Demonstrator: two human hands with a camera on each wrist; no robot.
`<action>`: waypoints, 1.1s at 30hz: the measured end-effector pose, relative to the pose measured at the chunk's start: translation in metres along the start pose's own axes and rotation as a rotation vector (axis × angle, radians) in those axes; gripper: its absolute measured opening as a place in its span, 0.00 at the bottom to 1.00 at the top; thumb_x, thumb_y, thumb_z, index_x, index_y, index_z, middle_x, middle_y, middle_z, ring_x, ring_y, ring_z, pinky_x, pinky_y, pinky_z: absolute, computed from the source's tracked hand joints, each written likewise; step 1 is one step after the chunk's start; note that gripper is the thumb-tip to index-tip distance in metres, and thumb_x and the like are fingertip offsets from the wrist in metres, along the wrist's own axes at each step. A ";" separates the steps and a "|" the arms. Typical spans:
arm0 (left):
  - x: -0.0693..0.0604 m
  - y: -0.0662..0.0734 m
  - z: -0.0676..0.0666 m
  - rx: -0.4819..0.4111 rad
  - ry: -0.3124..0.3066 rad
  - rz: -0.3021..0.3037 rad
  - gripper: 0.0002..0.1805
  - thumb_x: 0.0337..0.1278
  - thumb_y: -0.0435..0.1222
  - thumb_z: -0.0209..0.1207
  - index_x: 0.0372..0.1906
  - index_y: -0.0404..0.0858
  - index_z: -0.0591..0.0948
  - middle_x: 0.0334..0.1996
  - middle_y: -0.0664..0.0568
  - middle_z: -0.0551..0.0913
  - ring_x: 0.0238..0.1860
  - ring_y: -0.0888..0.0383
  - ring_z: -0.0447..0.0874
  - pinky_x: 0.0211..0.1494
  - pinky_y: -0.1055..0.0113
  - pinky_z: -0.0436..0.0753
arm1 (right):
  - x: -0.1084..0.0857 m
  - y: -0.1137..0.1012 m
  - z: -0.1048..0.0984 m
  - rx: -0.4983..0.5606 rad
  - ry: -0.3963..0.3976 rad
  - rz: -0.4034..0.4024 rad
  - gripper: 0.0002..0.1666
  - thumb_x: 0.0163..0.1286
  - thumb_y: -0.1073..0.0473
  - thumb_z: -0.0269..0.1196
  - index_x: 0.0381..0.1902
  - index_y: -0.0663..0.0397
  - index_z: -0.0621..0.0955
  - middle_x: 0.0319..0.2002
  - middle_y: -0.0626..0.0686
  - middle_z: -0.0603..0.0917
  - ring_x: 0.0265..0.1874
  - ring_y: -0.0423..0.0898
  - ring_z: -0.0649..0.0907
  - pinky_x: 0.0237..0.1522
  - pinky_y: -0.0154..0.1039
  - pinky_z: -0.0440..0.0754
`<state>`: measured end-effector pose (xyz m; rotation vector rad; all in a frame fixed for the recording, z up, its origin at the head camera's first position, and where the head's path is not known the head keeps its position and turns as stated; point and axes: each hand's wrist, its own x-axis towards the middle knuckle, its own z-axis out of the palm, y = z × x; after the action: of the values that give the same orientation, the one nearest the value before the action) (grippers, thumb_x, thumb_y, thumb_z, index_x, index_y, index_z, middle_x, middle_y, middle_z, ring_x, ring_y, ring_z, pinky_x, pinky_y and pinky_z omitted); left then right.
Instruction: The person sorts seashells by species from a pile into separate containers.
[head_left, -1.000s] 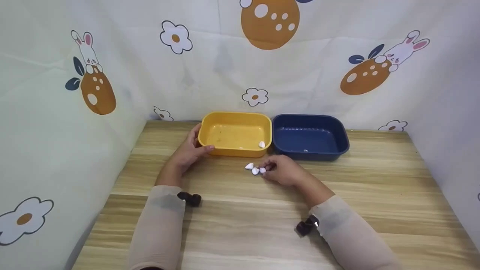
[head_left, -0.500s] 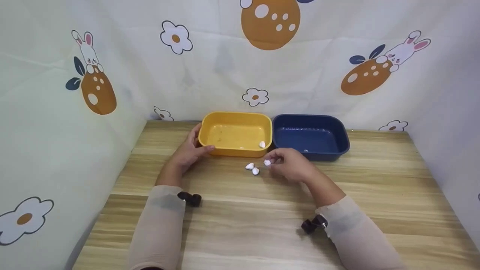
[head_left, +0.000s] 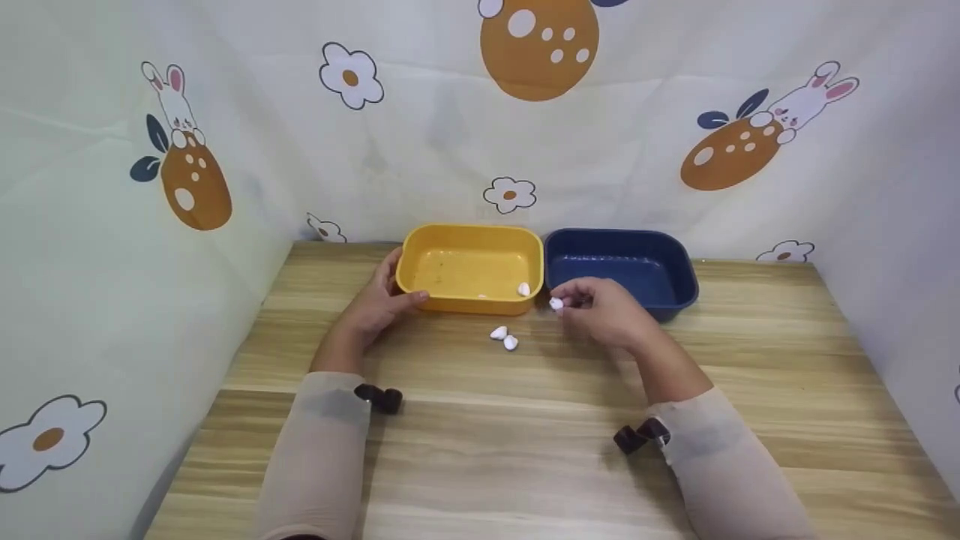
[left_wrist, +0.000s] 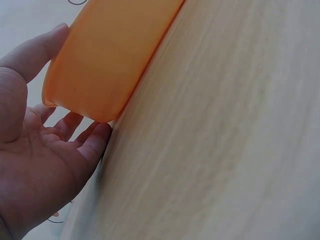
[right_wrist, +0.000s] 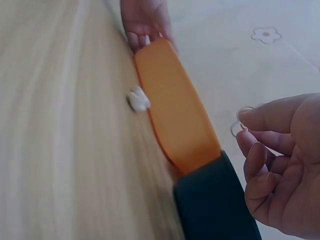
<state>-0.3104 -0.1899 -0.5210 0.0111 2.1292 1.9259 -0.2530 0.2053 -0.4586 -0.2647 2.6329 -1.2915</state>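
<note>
- Head view: shows a small white piece (head_left: 556, 304) pinched between thumb and fingertips of the right hand (head_left: 606, 315), just off the near right corner of the yellow tub (head_left: 472, 306); appears held above the tabletop (head_left: 480, 435).
- Looks light, and probably firm; impossible to judge as fragile or not from here. Perhaps smooth enough to slip from a loose pinch, so best taken across its widest part, with fingertips on opposite sides and modest pressure.
- In front of the yellow tub, close together: two loose white pieces (head_left: 511, 343), low and rounded. Likely to roll or skid if nudged, so better approached from above.
- Inside the yellow tub, by its near right corner: another white piece (head_left: 523, 289). Along the near wall, a white sliver (head_left: 482, 296), mostly hidden.
- At the yellow tub's left end: left hand (head_left: 373, 304), gripping with thumb on the near rim and fingers around the outside wall. Seems light and stiff, hence easily steadied there.
- Right of the yellow tub, just beside it: blue tub (head_left: 660, 277), partly covered by the right hand.
- Behind the yellow tub: printed cloth (head_left: 435, 150).
</note>
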 end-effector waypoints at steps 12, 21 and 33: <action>0.001 0.000 0.000 0.001 -0.002 0.012 0.60 0.62 0.35 0.74 0.88 0.58 0.47 0.88 0.56 0.52 0.84 0.52 0.60 0.78 0.58 0.77 | 0.005 0.025 -0.046 -0.004 0.115 0.105 0.17 0.76 0.54 0.68 0.60 0.49 0.86 0.52 0.55 0.86 0.49 0.51 0.82 0.47 0.35 0.84; -0.001 0.002 0.000 0.004 -0.012 0.006 0.60 0.63 0.35 0.74 0.88 0.59 0.47 0.88 0.55 0.53 0.81 0.50 0.66 0.71 0.59 0.82 | 0.005 0.032 -0.057 -0.006 0.175 0.102 0.20 0.77 0.54 0.66 0.63 0.52 0.85 0.53 0.56 0.85 0.52 0.51 0.81 0.47 0.33 0.81; -0.001 0.001 0.000 -0.003 -0.018 0.010 0.61 0.62 0.35 0.74 0.88 0.59 0.45 0.88 0.53 0.53 0.80 0.49 0.68 0.66 0.61 0.86 | 0.010 0.021 -0.042 0.035 0.200 0.085 0.24 0.75 0.54 0.68 0.66 0.50 0.83 0.56 0.55 0.84 0.49 0.51 0.81 0.46 0.37 0.83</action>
<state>-0.3097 -0.1897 -0.5203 0.0383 2.1194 1.9268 -0.2751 0.2472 -0.4512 -0.0179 2.7471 -1.4010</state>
